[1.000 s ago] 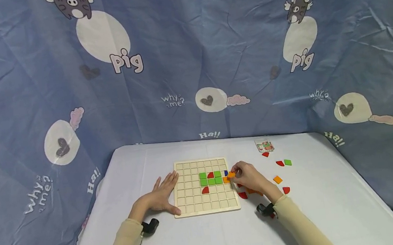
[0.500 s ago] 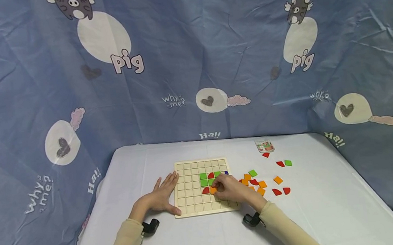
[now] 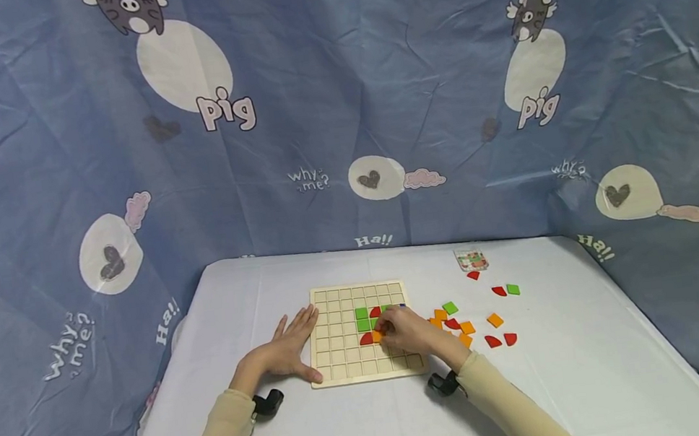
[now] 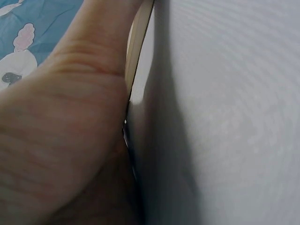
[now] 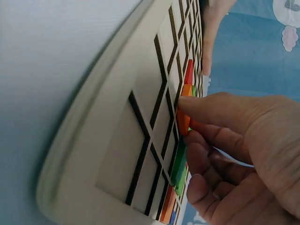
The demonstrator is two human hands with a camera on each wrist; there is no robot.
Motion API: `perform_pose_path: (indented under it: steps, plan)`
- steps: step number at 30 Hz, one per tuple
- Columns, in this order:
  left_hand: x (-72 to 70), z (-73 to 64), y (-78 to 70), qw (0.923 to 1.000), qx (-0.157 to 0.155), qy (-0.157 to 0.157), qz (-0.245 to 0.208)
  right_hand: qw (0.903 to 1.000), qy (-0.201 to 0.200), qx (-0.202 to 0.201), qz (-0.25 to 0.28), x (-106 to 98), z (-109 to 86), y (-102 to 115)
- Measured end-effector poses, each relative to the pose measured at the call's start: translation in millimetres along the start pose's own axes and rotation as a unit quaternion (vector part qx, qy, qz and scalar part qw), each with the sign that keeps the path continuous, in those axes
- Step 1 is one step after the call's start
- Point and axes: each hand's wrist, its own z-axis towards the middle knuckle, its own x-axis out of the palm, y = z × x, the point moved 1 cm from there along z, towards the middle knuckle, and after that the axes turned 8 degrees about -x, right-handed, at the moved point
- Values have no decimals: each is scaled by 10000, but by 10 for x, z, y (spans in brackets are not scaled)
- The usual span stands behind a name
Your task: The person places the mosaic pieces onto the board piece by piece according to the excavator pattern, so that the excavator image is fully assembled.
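Note:
A wooden grid board [image 3: 369, 378] lies on the white table. My right hand [image 3: 408, 333] is over its middle, pinching an orange square tile [image 5: 183, 115] between thumb and fingers. That tile is right at a grid cell, just right of a red quarter-circle tile [image 3: 366, 339]. Green square tiles [image 3: 361, 313] and another red quarter-circle [image 3: 375, 312] fill cells behind it; some cells are hidden by the hand. In the right wrist view, a second orange tile [image 5: 167, 204] sits near the board's edge. With fingers spread, my left hand [image 3: 284, 351] rests at the board's left edge.
Right of the board lie several loose orange squares [image 3: 466, 328], red quarter-circles [image 3: 493, 341] and green squares [image 3: 450, 307]. A small picture card [image 3: 471, 260] lies at the table's back right. A blue patterned cloth [image 3: 312, 128] hangs behind the table.
From the board's right edge, my right hand has moved left with the orange tile to the spot beside the red quarter-circle, then shifted only slightly. The left hand has stayed put.

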Motion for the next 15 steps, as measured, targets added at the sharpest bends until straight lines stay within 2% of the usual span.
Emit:
perform_pose_path:
  steps: [9, 15]
  plan:
    - [-1, -18, -4, 10000, 36, -33, -44, 9994, 242, 55, -249, -21, 24, 41]
    - [-11, -23, -2, 10000, 65, -18, -47, 9988, 133, -67, -463, -27, 40, 68]
